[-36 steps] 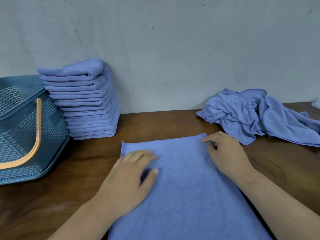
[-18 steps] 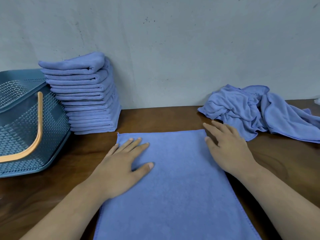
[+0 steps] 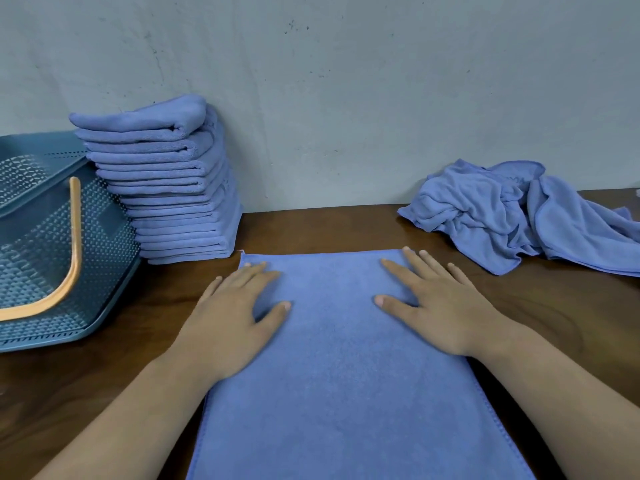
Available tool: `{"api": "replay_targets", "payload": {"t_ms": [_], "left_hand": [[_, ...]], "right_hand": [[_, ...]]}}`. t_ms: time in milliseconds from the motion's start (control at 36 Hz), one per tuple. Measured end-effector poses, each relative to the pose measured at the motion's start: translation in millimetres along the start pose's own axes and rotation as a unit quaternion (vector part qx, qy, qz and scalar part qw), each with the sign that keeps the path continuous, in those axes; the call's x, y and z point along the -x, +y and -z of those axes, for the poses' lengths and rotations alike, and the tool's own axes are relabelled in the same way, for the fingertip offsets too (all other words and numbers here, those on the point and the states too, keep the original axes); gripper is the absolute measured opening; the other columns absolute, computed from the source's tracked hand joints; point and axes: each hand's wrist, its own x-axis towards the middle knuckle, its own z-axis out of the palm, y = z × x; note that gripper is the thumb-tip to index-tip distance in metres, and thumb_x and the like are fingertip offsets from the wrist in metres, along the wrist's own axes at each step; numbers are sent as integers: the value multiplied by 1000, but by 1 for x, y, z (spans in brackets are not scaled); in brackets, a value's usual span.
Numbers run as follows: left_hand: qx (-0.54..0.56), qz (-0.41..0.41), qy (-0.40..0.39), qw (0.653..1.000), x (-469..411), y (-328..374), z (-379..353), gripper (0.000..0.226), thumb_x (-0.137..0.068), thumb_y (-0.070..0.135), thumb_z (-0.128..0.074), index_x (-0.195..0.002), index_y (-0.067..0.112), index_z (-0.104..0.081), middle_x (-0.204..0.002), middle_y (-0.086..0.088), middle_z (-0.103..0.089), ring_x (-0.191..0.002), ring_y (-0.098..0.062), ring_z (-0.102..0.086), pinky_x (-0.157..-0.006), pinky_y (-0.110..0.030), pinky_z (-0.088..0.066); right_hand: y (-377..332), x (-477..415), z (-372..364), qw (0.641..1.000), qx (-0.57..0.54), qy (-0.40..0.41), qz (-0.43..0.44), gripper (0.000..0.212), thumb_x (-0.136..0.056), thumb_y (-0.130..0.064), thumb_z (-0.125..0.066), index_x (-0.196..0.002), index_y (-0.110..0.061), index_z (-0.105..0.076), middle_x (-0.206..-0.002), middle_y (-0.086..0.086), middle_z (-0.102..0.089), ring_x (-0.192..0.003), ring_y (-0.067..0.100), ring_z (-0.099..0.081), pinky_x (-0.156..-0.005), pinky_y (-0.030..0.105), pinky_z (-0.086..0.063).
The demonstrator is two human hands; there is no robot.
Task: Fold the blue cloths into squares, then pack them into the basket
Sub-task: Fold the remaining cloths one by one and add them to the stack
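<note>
Smoothing step: my left grip (image 3: 228, 317) and right grip (image 3: 440, 306) press flat, fingers straight, on cloth (image 3: 346, 393); next I fold it.

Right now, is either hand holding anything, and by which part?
Nothing is held: left hand and right hand lie flat on the spread blue cloth.

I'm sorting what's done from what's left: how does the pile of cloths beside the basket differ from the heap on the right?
The pile is neatly folded and stacked; the heap is crumpled and unfolded. The pile stands tall next to the basket; the heap sprawls low on the table at the right. Both are the same blue cloth, near the wall.
</note>
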Motion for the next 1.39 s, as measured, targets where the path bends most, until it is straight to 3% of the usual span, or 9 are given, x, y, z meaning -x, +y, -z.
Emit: {"api": "replay_targets", "payload": {"t_ms": [83, 167, 250, 389, 583, 806, 917, 1056, 1389], "left_hand": [[-24, -14, 78, 997, -2, -1, 3, 51, -98, 62, -38, -138, 39, -58, -146, 20, -55, -138, -10, -49, -120, -39, -35], [-11, -59, 82, 995, 8, 18, 8, 46, -99, 57, -40, -132, 37, -65, -138, 23, -61, -128, -7, -54, -112, -33, -40], [-11, -87, 14, 996, 26, 41, 6, 59, -101, 66, -31, -146, 36, -57, -155, 21, -50, -145, -1, -41, -121, -29, -33], [-63, -52, -127, 989, 43, 57, -12, 69, -108, 64, -21, -169, 37, -3, -176, 16, 9, -161, -6, 14, -132, -36, 4], [-62, -48, -141, 987, 58, 54, -8, 73, -106, 69, -20, -168, 39, 0, -175, 16, 14, -160, -8, 20, -132, -42, 6], [-59, -58, -136, 987, 115, 68, 2, 72, -102, 72, -8, -167, 43, 1, -172, 23, 16, -158, -2, 20, -132, -40, 4], [-76, -50, -110, 990, 132, 68, 0, 72, -97, 75, 4, -165, 49, 8, -168, 25, 25, -157, -1, 24, -132, -38, 6], [-74, -42, -96, 992, 147, 58, 12, 68, -103, 76, -13, -162, 54, 14, -168, 27, 27, -153, 2, 31, -129, -33, 14], [-42, 26, -94, 994, 162, 51, 18, 86, -93, 89, -13, -165, 48, 11, -170, 17, 28, -156, -9, 31, -129, -35, 12]], "right_hand": [[1, 1, 1, 999, 4, 32, -6, 82, -90, -89, -16, -164, -54, -8, -176, -14, 5, -162, 11, 12, -131, 49, -1], [-4, 9, 7, 996, 16, 76, 35, 84, -91, -88, -13, -165, -48, -15, -177, -11, -4, -162, 12, 7, -131, 46, -7], [-22, 24, 7, 993, 33, 57, 101, 82, -92, -82, -15, -164, -43, -23, -175, -12, -14, -162, 11, -2, -131, 40, -10], [-57, 45, -15, 989, 34, -27, 140, 73, -102, -74, -20, -167, -43, -8, -176, -12, 7, -162, 10, 10, -132, 42, -1], [-60, 50, -20, 988, 54, -32, 143, 70, -103, -75, -18, -164, -52, 8, -174, -13, 22, -159, 13, 23, -130, 50, 5], [-103, 104, -13, 986, 55, -20, 154, 61, -108, -55, -30, -166, -34, -26, -174, -12, -18, -160, 11, -13, -130, 39, -12], [-106, 134, -33, 991, 39, 45, 123, 58, -104, -57, -38, -157, -35, -47, -167, -9, -37, -152, 15, -41, -121, 44, -38], [-82, 152, -19, 996, 32, 9, 78, 67, -105, -73, -17, -165, -50, 1, -172, -21, 18, -159, 4, 16, -131, 34, 5], [-42, 205, -15, 999, 37, 24, -17, 68, -100, -79, -6, -159, -55, 19, -165, -27, 34, -150, -4, 34, -132, 39, 6]]}}
